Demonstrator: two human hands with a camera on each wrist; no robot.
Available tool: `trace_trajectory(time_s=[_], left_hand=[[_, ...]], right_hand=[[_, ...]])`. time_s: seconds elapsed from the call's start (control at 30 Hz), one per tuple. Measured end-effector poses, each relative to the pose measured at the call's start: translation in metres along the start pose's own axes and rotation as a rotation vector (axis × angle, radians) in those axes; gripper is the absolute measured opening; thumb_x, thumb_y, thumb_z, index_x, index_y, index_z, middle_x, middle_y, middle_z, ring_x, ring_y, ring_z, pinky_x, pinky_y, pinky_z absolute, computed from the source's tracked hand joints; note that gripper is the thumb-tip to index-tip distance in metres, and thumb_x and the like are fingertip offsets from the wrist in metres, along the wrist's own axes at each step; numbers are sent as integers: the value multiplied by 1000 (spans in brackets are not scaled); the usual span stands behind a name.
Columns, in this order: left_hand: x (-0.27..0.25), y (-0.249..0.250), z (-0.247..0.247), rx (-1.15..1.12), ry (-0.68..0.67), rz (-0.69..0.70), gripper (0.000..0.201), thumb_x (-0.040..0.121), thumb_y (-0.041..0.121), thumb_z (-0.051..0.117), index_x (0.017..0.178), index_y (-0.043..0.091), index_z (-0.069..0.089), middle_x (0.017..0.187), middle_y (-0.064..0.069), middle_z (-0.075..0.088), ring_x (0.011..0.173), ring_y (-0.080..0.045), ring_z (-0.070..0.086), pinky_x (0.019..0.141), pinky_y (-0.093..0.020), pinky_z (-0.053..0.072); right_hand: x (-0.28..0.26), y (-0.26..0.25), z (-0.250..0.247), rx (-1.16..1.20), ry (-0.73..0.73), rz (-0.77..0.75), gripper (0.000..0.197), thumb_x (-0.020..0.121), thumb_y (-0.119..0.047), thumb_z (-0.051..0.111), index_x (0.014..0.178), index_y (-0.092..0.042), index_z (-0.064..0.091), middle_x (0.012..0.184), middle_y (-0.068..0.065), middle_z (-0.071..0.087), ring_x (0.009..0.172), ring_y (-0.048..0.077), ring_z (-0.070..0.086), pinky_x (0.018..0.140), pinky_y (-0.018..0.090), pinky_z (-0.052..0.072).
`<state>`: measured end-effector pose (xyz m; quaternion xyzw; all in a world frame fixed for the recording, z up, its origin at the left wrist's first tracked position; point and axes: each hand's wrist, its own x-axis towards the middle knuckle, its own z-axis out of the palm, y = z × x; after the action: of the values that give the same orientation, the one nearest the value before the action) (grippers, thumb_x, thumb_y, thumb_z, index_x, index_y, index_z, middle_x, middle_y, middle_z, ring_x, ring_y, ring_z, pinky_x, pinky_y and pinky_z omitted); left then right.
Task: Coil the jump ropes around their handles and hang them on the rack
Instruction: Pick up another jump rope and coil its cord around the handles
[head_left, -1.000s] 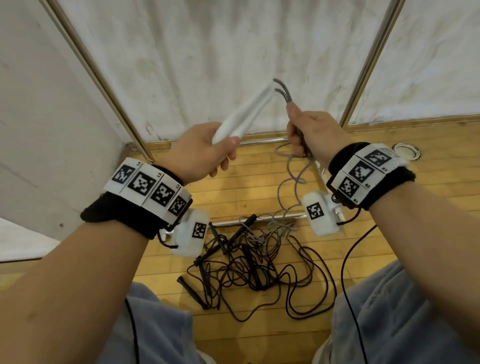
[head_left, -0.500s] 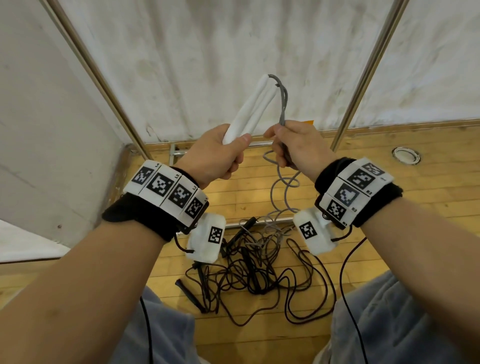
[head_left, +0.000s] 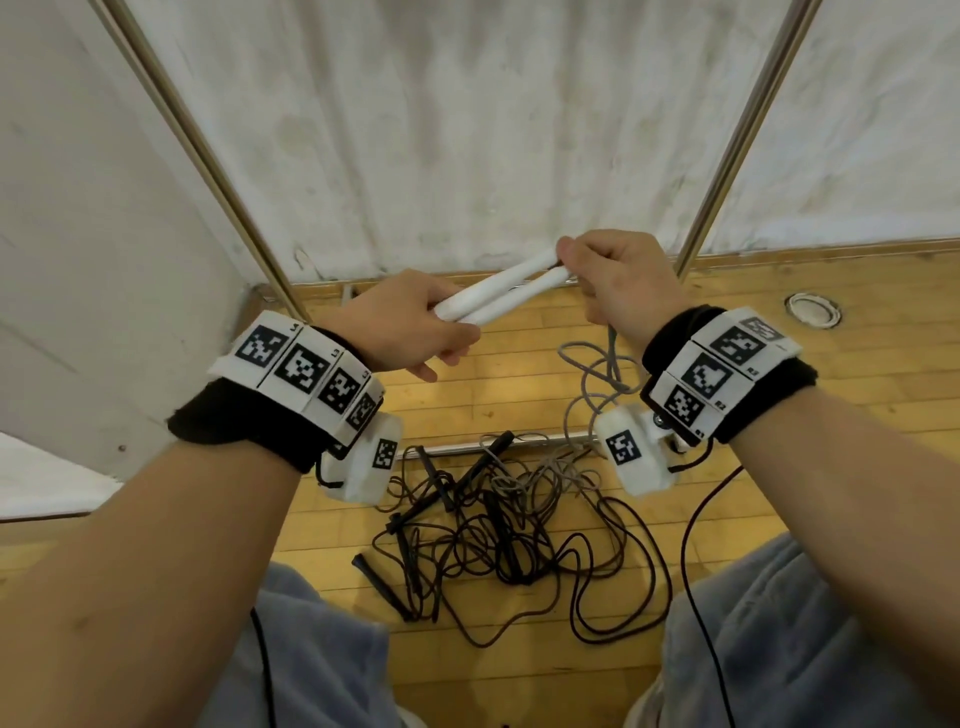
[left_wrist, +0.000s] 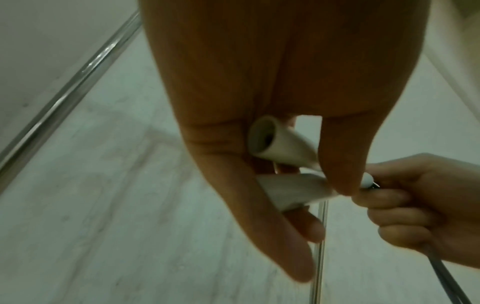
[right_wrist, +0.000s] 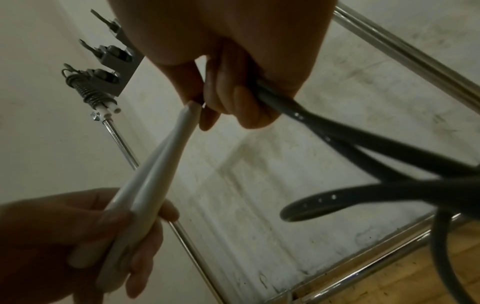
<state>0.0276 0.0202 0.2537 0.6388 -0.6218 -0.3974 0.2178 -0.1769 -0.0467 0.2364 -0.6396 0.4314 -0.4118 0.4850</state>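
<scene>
Left hand (head_left: 410, 325): fingers curled round the thick ends of the 2 white handles (head_left: 501, 293), held side by side and slanting up toward the right.
White handles: raised in front of the wall, between the 2 hands; narrow tips meet the right hand.
Right hand (head_left: 623, 283): fingers closed at the handle tips, gripping the grey rope (head_left: 589, 379), which hangs from the fist in loose loops to the floor.
Pile on floor (head_left: 498, 525): black jump ropes with black handles, tangled, lying below the hands on the wooden floor (head_left: 857, 374).
Rack (right_wrist: 405, 51): chrome tubes standing against the wall; in the right wrist view 1 coiled rope (right_wrist: 91, 94) hangs from its grey hook bracket (right_wrist: 114, 67).
</scene>
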Motion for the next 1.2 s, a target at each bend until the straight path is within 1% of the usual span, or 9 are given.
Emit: trace_trajectory(time_s=[0.2,0.3,0.37,0.47,0.53,0.73,0.87,1.0,1.2], left_hand=[[-2,3,11,146,74,105,21,92,28,61,111,30,54,77,3,61,58,-12,59,45,-21,50],[0,6,9,160,132,142,5,92,30,60,90,26,58,58,11,58,43,-1,51,40,-14,40],[1,8,5,65,208,167,19,95,31,56,78,21,56,53,10,55,40,-1,47,40,-14,38],[1,12,2,-200,292,165,21,96,30,53,82,14,57,57,7,55,47,-6,49,41,-20,40],[2,15,10,-319,310,157,16,97,28,52,91,13,57,62,6,56,49,-6,53,40,-21,39],[5,21,31,-540,254,75,10,99,30,49,97,21,51,66,3,55,51,-13,55,42,-21,39],[10,24,32,-575,307,58,10,90,19,64,89,13,55,65,2,48,47,-8,45,40,-19,35],[14,26,30,-626,418,30,13,90,18,63,81,12,56,62,1,49,46,-7,48,42,-21,38],[14,35,35,-784,435,-8,13,97,25,53,104,15,54,94,-10,70,80,-19,70,61,-23,56]], right_hand=[[0,-6,-2,-50,56,-38,24,92,-25,56,72,-24,68,42,-15,35,41,7,29,43,23,27],[0,-7,-3,19,65,-19,29,93,-36,54,71,-21,64,44,-15,35,41,8,29,41,21,28],[0,-6,-3,34,34,19,32,94,-43,50,77,-18,59,49,-10,44,43,11,38,44,22,34],[-1,-2,-1,-179,-43,-41,29,96,-32,49,75,-13,51,59,1,55,53,14,53,60,30,49],[-1,-1,3,-371,-120,-91,24,96,-28,48,75,-16,50,63,-2,61,62,15,55,71,32,46],[-4,-5,9,-519,-240,-64,21,96,-25,47,75,-25,51,73,-8,68,75,9,63,76,26,47],[-7,0,13,-1105,-145,-169,28,96,-40,42,72,-25,49,72,-7,58,76,18,51,108,43,24],[-13,-2,17,-685,-223,-96,26,96,-31,44,76,-21,57,67,-8,67,68,7,61,77,33,48],[-16,-3,30,-537,-266,-93,21,93,-22,49,80,-12,62,74,0,71,68,13,66,73,35,53]])
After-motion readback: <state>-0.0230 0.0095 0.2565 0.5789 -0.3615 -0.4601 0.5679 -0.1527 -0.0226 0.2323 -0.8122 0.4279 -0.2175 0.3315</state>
